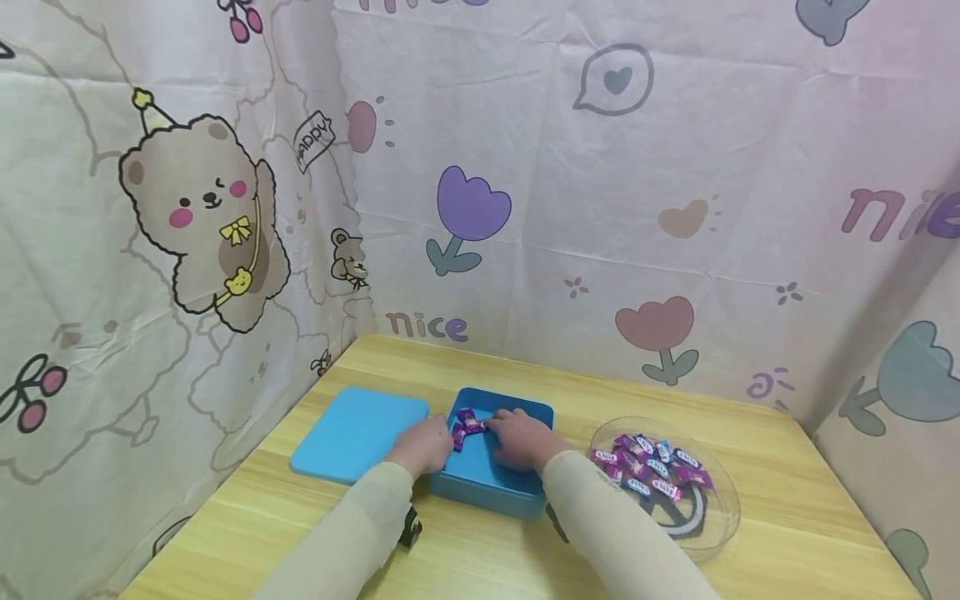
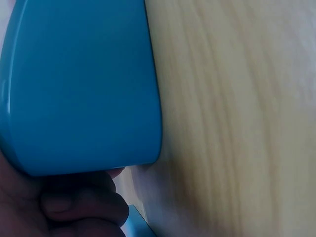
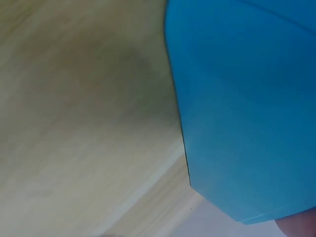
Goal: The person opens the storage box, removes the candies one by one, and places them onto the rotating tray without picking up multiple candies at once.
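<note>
Near the table's (image 1: 750,433) back-left corner lay the blue lid (image 1: 358,432), flat beside the blue box (image 1: 491,483). Right of the box stood a clear bowl (image 1: 712,533) of candies. Both hands met over the box: left hand (image 1: 423,446) and right hand (image 1: 521,437) pinched purple candies (image 1: 468,423). Crowded fingers risked spilling sweets; free room remained toward the front edge.

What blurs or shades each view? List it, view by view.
Head view: even, soft light, edges bowed by the wide lens, blue box and candies fairly sharp. Left wrist view: blue lid and wooden table soft with close-up blur, fingers in shadow. Right wrist view: the box blurred, a dim shadow on the table.
</note>
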The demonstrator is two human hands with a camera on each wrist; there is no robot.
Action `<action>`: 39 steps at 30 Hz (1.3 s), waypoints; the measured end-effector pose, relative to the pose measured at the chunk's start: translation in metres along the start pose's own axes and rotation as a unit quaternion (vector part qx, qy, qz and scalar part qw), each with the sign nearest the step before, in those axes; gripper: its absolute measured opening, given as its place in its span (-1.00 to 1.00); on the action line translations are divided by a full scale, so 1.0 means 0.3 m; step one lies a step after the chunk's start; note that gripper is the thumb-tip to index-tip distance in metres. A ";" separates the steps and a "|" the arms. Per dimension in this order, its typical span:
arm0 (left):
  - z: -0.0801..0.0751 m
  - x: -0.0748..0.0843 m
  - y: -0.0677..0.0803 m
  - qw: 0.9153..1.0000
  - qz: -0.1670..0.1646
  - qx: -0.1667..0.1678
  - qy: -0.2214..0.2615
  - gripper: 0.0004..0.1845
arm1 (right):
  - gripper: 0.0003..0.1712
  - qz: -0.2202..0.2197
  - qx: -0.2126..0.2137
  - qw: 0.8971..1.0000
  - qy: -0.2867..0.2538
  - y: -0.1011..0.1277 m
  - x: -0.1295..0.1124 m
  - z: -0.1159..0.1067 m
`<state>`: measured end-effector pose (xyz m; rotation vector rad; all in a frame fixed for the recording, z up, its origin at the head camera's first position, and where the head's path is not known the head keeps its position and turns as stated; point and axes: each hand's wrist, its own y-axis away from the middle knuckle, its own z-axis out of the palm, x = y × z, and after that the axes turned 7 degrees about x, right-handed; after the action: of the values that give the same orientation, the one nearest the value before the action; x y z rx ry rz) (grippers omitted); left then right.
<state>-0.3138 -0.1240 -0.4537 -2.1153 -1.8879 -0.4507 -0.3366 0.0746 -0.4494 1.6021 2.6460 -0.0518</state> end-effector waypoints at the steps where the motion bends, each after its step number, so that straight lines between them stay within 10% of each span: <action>1: 0.000 0.001 0.000 1.000 -0.001 0.000 0.001 -0.61 | -0.39 -0.002 0.002 1.000 0.002 0.001 0.001 -0.001; 16: 0.001 0.000 0.002 1.000 -0.001 0.001 -0.001 -0.64 | -0.88 -0.036 0.052 0.998 0.020 0.016 0.017 -0.015; 39: 0.007 -0.003 0.000 1.000 0.020 0.008 -0.011 -0.64 | -0.84 -0.004 -0.007 0.999 -0.046 0.059 0.018 0.003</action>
<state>-0.3139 -0.1239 -0.4560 -2.1537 -1.8507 -0.4042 -0.3233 0.0876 -0.4506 1.5458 2.5778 -0.1042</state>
